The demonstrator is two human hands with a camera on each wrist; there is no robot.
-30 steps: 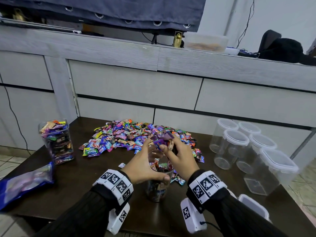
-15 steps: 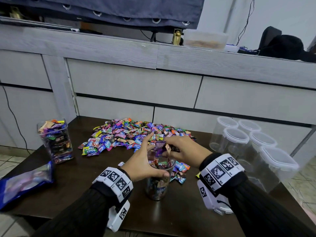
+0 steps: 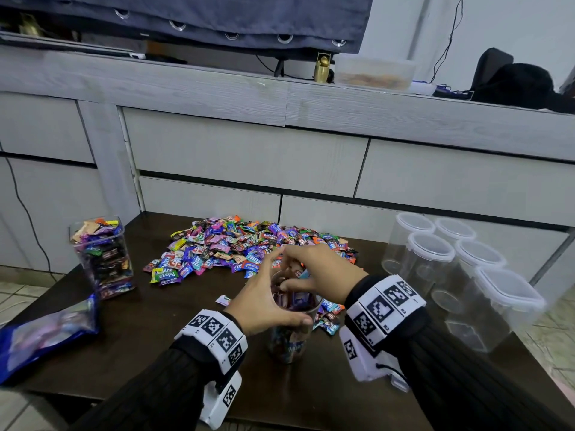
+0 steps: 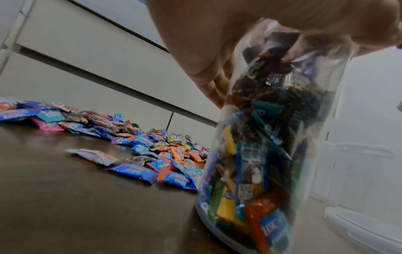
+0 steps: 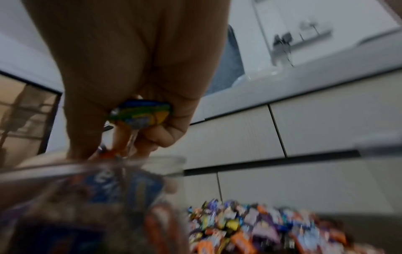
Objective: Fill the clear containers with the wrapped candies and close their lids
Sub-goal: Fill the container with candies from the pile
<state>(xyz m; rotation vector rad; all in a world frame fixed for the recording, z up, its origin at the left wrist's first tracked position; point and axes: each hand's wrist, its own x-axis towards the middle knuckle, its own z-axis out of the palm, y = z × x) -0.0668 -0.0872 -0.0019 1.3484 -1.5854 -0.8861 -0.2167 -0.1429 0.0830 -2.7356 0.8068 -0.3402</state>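
**Right hand lowered into the jar mouth**

Since one second ago, the right hand (image 3: 314,269) has come down from above the rim, and its fingertips now reach into the open top of the clear container (image 3: 291,334). Its fingers are curled around wrapped candies (image 5: 141,115), one with a yellow and blue wrapper. The left hand (image 3: 267,303) has not moved: it wraps around the upper part of the container, thumb on the near side. This container stands on the dark table (image 3: 140,337), more than half full. Behind it lies the candy pile (image 3: 249,247). Empty lidded containers (image 3: 460,259) stand at the right, a full container (image 3: 102,256) at the left.
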